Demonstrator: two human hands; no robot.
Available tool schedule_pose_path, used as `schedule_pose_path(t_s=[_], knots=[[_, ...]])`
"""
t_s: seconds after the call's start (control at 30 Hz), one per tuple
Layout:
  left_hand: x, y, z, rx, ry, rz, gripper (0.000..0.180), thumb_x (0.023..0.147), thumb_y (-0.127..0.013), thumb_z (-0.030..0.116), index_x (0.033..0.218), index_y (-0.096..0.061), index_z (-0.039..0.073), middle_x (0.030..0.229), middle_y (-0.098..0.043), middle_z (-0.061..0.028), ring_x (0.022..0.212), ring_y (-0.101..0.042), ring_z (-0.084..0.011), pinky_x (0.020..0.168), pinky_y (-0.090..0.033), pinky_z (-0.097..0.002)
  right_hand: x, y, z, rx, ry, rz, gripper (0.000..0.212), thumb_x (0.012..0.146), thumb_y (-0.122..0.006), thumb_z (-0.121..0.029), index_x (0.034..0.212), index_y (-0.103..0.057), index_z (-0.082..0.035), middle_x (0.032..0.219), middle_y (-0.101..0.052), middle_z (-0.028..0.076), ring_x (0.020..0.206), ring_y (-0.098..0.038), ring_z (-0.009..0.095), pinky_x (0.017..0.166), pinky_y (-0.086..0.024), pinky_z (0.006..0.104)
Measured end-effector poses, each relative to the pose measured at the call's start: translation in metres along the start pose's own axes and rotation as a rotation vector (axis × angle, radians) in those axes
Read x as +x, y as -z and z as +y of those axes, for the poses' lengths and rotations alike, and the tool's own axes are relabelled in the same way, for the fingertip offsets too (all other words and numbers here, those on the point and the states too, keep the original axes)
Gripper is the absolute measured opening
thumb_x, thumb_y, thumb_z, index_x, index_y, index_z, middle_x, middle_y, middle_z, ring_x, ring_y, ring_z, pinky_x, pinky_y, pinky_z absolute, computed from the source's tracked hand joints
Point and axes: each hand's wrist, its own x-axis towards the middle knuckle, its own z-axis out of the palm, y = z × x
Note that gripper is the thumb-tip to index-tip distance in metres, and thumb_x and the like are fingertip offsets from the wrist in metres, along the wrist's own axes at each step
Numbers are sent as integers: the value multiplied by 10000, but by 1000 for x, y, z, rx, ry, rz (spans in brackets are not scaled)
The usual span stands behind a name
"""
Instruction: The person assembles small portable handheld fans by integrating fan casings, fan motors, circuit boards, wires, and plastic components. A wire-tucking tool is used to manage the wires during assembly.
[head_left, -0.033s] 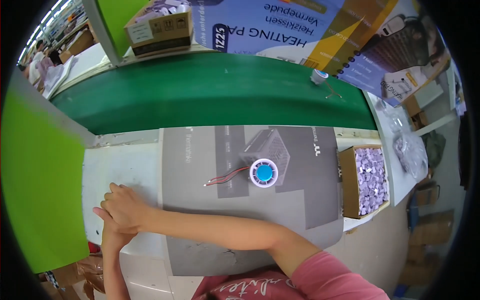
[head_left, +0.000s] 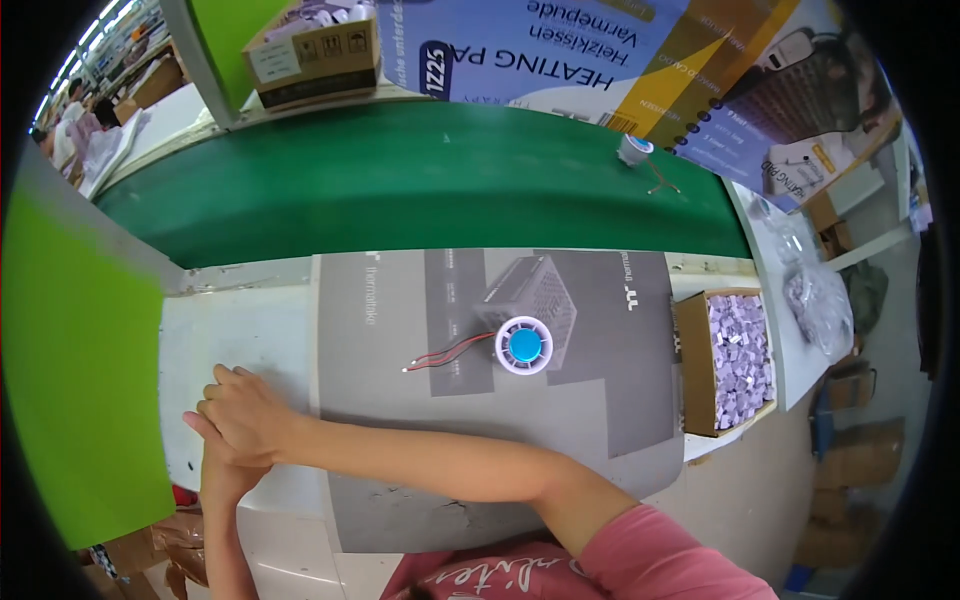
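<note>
The person's right hand (head_left: 245,420) lies over the left hand (head_left: 230,476) above the bare left part of the counter (head_left: 235,320); how tightly either grip is closed cannot be told, since the fingers overlap. Well apart to their right, a small fan (head_left: 524,346) with a blue hub and pale round frame sits on a grey sheet (head_left: 395,300), its red and dark wires (head_left: 445,353) trailing left. The sheet bears pale brand lettering running sideways near both upper corners and a picture of a boxy unit partly under the fan. Beyond the green belt (head_left: 400,190), a large blue-and-yellow carton panel (head_left: 520,60) carries upside-down product names in several languages. White script marks the pink shirt (head_left: 640,545).
</note>
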Motion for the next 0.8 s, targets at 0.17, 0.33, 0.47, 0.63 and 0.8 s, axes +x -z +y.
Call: schedule_pose_path(t_s=[0.17, 0.33, 0.47, 0.63, 0.8], knots=[[4, -5, 11, 56, -85, 30, 662, 681, -766, 15, 1261, -453, -42, 1156, -558, -200, 1096, -544, -368, 910, -451, -405, -5, 5, 6, 6, 77, 128, 323, 890, -488, -204, 671, -634, -18, 730, -600, 127, 846, -512, 313, 743, -414, 417], [12, -7, -22, 7, -15, 76, 706, 673, -778, 34, 1293, -443, -19, 1216, -543, -200, 1123, -540, -353, 943, -443, -407, 1, 5, 6, 50, -26, 53, 287, 894, -486, -190, 700, -610, -18, 753, -610, 112, 896, -524, 303, 751, -416, 432], [5, 28, -9, 172, -87, -93, 692, 679, -775, 42, 1301, -473, 16, 1247, -554, -187, 1156, -543, -332, 964, -445, -393, 11, -16, -11, -36, -54, 31, 327, 925, -519, -301, 1021, -597, 1, 1022, -614, 166, 999, -531, 343, 875, -420, 480], [33, 43, 106, -331, -226, 284, 818, 637, -799, 59, 1373, -443, 43, 1121, -622, -91, 1028, -595, -180, 902, -475, -306, 3, 110, -45, 51, -5, 147, 504, 911, -610, -284, 1302, -476, 5, 1293, -521, 216, 1206, -490, 377, 1014, -383, 467], [29, 54, 148, -649, -465, 352, 881, 563, -878, 61, 1335, -457, 13, 1012, -621, -65, 951, -602, -141, 873, -488, -282, -8, 193, -95, 129, -119, 46, 375, 872, -692, -219, 1164, -547, -35, 883, -685, 148, 727, -690, 321, 605, -532, 378]])
